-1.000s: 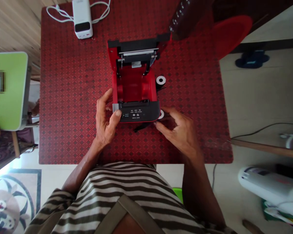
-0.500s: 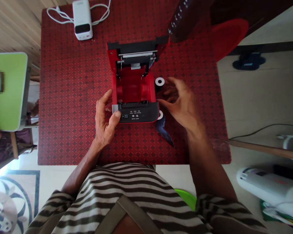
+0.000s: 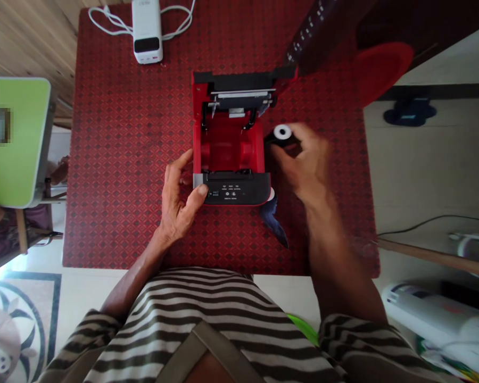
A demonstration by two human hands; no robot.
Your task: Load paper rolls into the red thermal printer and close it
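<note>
The right hand (image 3: 307, 165) closes around a black roll with a white core (image 3: 282, 133), just beside an open red-and-black compact printer (image 3: 229, 141). The left hand (image 3: 179, 205) grips the printer's front corner. A dark strip (image 3: 272, 222) lies against the printer's other front corner on the red diamond-patterned counter (image 3: 115, 159).

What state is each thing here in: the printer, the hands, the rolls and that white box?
Red-and-black thermal printer: lid open, tipped back, red bay showing.
Left hand: gripping the printer's front corner.
Right hand: blurred, holding a black paper roll.
Second paper roll: partly behind the printer, dark strip trailing out.
White box-shaped device: lying flat, white cable looped beside it.
</note>
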